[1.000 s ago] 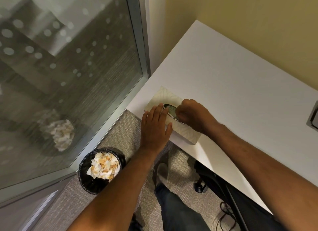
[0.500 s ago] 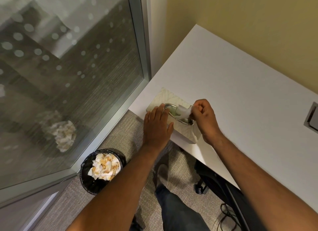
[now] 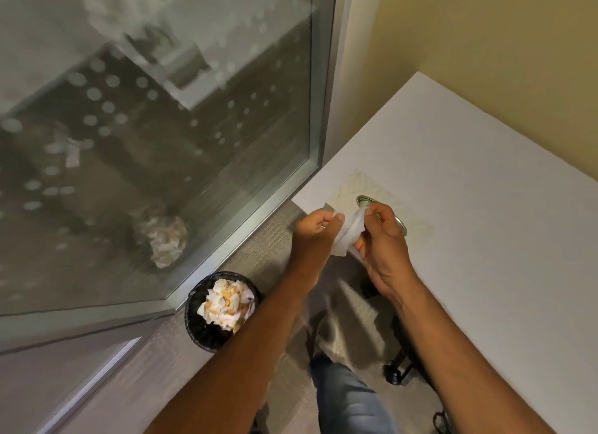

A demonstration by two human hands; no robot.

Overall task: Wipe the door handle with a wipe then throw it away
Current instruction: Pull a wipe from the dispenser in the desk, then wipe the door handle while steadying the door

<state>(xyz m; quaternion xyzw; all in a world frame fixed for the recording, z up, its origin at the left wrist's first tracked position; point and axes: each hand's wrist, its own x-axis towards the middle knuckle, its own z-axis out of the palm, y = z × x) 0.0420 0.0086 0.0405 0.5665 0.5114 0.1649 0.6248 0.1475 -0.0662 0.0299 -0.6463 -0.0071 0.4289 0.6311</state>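
At far left we see a glass panel [image 3: 155, 136] with frosted dots, reflecting a heap of crumpled paper. Below it, on the carpet, stands a black bin [image 3: 207, 330] filled with crumpled, stained tissues [image 3: 226, 306]; it sits just beside the panel's metal frame.

Moving right, our left hand [image 3: 315, 228] is curled closed, thumb and fingers pinching the upper left edge of the wipe [image 3: 348, 236]. The wipe hangs between both hands, white and loosely folded, held in the air above the near corner of the desk [image 3: 469, 207] and the floor beside it. Our right hand [image 3: 383, 236] pinches the wipe's other side with its fingertips, the remaining fingers bent inward.

Just behind the hands, the wipe box [image 3: 359, 183] lies flat on the white desk near its corner, pale with a leaf pattern; the metal-rimmed opening on its top is partly hidden by the right hand. The frame is blurred, so finer detail of the box cannot be told.

The door handle is not in view. Under the desk we see a trouser leg [image 3: 346, 398] and a chair base [image 3: 399, 369].
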